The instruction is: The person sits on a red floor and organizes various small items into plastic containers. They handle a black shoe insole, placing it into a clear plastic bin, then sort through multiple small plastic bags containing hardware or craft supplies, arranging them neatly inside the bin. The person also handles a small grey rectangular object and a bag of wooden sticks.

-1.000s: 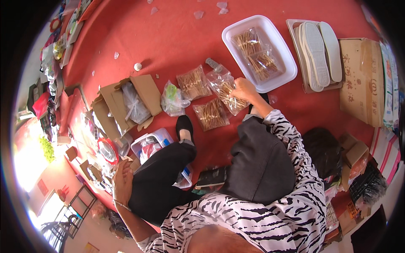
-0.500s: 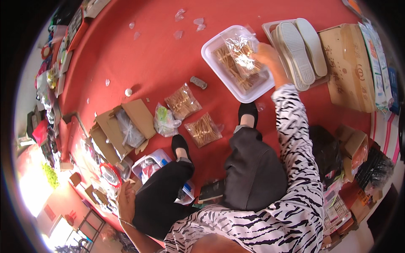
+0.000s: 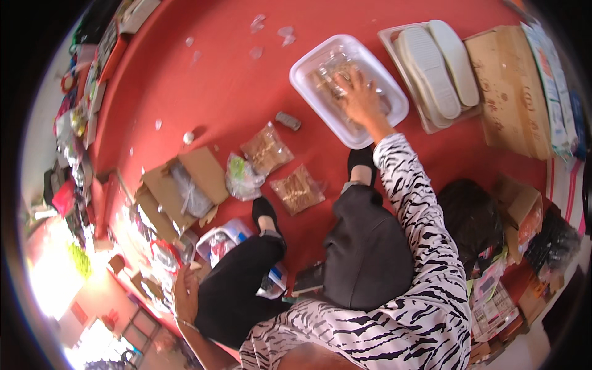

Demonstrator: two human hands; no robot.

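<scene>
My right hand (image 3: 359, 98) reaches into a white plastic basin (image 3: 301, 57). Its fingers are spread over clear bags of thin brown sticks (image 3: 330, 69) lying inside, and it grips nothing. Beside my left knee rests my left hand (image 3: 186, 295), its fingers loosely apart and nothing visible in them. Between my feet and the basin, a bag of brown sticks (image 3: 267, 150) and another such bag (image 3: 298, 190) lie on the red floor. Next to them are a crumpled clear bag with something green (image 3: 242, 176) and a small grey object (image 3: 288, 121).
White shoe soles (image 3: 425, 71) fill a tray right of the basin, with a cardboard box (image 3: 509, 92) beyond. An open carton (image 3: 200, 176) and a white tub (image 3: 225, 231) stand by my left foot. A black bag (image 3: 472, 219) sits at right. Plastic scraps (image 3: 285, 36) dot the floor.
My right hand has moved left and down from the basin's right side, letting go of the shiny bag. That bag now lies lower in the basin. My left hand stays by the knee.
</scene>
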